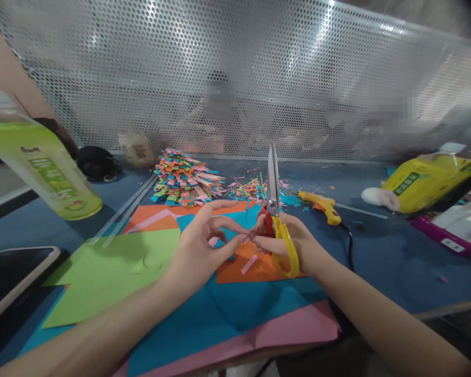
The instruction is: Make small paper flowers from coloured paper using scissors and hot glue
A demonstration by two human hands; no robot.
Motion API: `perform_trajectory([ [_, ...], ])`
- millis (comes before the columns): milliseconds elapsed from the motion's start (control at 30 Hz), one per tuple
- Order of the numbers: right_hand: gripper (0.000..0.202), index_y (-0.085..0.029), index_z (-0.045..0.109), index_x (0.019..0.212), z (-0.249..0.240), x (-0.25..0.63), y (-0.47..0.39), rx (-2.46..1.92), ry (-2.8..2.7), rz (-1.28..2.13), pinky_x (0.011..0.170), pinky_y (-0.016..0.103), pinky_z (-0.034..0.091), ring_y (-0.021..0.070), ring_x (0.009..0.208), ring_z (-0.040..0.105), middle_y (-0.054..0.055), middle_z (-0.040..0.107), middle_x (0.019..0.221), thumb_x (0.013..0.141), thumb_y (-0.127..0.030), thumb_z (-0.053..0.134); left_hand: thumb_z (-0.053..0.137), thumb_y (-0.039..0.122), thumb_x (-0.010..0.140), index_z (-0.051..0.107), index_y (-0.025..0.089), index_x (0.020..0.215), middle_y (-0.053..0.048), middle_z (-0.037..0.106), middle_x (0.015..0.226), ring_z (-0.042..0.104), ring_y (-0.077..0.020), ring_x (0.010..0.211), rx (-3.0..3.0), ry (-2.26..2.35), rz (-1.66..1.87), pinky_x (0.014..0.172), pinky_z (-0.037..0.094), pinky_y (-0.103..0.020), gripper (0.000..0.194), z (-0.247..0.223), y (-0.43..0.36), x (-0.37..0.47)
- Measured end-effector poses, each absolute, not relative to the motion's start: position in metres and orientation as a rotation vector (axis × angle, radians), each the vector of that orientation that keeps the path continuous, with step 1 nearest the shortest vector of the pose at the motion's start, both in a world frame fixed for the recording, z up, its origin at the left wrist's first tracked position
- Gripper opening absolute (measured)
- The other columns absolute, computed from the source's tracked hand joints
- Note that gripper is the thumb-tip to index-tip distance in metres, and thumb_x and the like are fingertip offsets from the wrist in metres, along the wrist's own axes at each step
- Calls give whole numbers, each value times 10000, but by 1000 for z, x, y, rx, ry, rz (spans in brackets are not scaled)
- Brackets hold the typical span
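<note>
My right hand holds a pair of scissors, with one red and one yellow handle. Its blades point up and look closed together. My left hand is pinched, thumb and fingertips meeting the fingertips of my right hand; whatever small thing lies between them is too small to make out. Under the hands lies orange paper with a short pink strip on it. Blue paper, green paper and pink paper spread around and below.
A layered cone of colourful paper strips stands behind my left hand, beside scattered scraps. A yellow glue gun with a cord lies at the right. Bottles, a phone and a purple tray flank the papers; a perforated metal screen rises behind.
</note>
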State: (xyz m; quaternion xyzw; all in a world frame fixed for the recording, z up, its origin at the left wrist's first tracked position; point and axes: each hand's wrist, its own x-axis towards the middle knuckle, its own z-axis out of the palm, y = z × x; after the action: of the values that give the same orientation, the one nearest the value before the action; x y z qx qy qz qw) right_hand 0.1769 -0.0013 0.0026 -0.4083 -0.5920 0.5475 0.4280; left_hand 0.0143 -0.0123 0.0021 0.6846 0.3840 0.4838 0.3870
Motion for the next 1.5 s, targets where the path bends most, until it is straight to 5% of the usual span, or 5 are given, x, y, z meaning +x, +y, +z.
perform_trajectory([
  [233, 249, -202, 432, 628, 8, 176, -3, -1080, -1502, 1334, 527, 251, 388, 106, 545, 492, -61, 469, 572, 521, -187, 656, 603, 217, 725, 398, 226, 1079, 2, 641, 742, 615, -153, 715, 1682, 938, 1197, 556, 436, -245, 409, 3, -12, 14],
  [633, 242, -194, 477, 598, -1, 177, 1, -1031, -1401, 1285, 548, 263, 397, 99, 549, 456, -41, 483, 593, 486, -215, 691, 609, 204, 720, 396, 274, 1156, 17, 644, 817, 573, -186, 907, 2565, 1058, 1303, 829, 405, -350, 490, -2, -14, 6],
  [867, 253, -190, 489, 633, -14, 179, 8, -953, -1433, 1257, 569, 259, 403, 94, 557, 467, -34, 524, 611, 505, -250, 699, 571, 177, 749, 288, 230, 1280, 22, 664, 810, 573, -161, 869, 2767, 1061, 1335, 809, 412, -307, 604, -4, -11, 6],
  [1333, 261, -185, 475, 650, -8, 179, 4, -1037, -1561, 1270, 584, 263, 434, 111, 570, 522, -39, 542, 609, 522, -230, 698, 552, 160, 747, 363, 236, 1182, 35, 626, 780, 585, -142, 838, 2522, 1180, 1275, 833, 412, -304, 481, -3, -8, 6],
  [1500, 182, -173, 513, 683, -12, 182, 5, -1112, -1677, 1175, 523, 239, 404, 99, 535, 482, -33, 534, 612, 597, -239, 659, 514, 141, 750, 397, 220, 1130, 1, 590, 815, 555, -131, 748, 2229, 1236, 1388, 681, 432, -268, 405, 0, 2, -1],
])
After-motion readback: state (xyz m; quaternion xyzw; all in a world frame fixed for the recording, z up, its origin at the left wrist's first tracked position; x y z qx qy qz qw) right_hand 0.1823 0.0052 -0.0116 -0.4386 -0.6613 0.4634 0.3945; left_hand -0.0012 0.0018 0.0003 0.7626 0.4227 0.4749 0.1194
